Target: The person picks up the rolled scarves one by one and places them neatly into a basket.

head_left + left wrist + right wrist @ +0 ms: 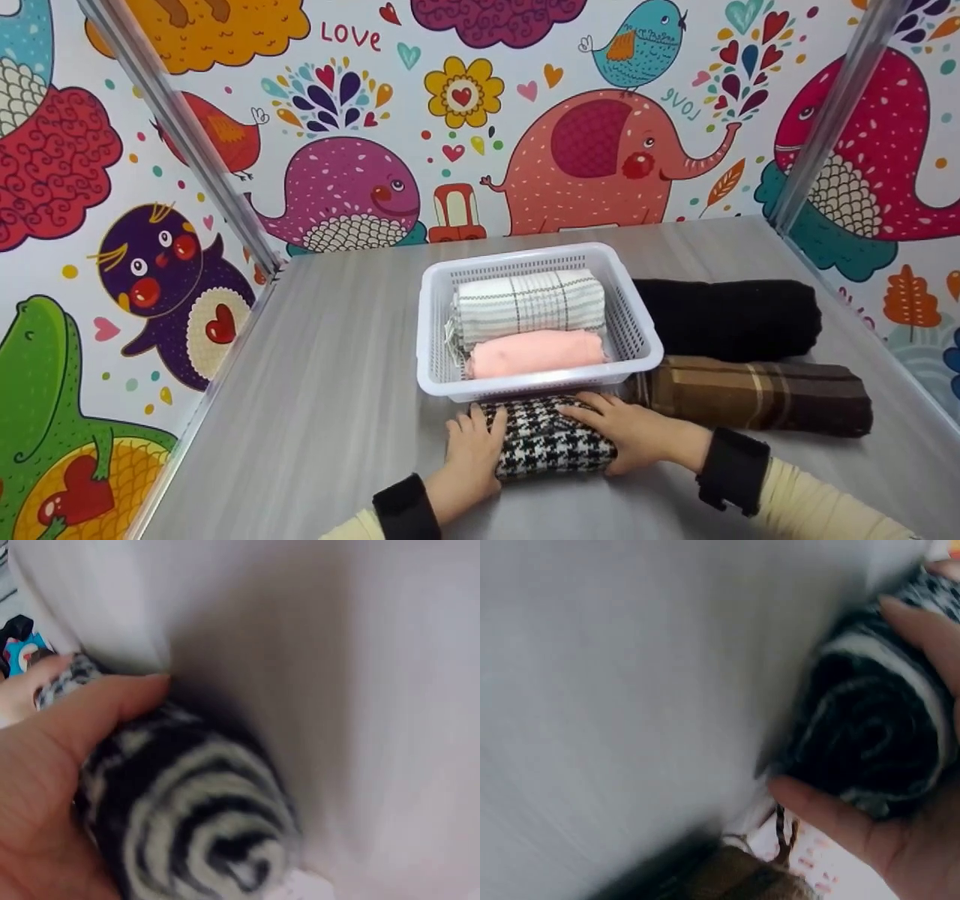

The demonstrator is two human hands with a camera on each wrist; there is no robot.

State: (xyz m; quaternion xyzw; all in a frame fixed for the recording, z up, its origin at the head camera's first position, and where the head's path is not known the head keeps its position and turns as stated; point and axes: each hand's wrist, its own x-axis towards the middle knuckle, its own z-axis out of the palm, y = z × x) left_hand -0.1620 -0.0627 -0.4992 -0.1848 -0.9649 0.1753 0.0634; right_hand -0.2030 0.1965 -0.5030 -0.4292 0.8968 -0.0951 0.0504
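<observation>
A rolled houndstooth scarf [551, 442], black and white, lies on the table just in front of the white basket. My left hand [474, 454] grips its left end, and my right hand [634, 431] holds the right end with fingers over the top. From the left wrist, the scarf's spiral end [217, 832] shows beside my left hand [52, 787]. The right wrist view has the other coiled end [870, 727] between the thumb and fingers of my right hand [922, 832]. Inside the basket [442, 386] lie a white striped roll [529, 304] and a smaller pink roll [536, 354].
Right of the basket lies a thick black roll [727, 319], with a brown plaid roll [757, 394] in front of it. Printed cartoon panels [465, 150] wall the grey table [322, 375] at the back and sides. Metal posts [187, 142] stand at the corners.
</observation>
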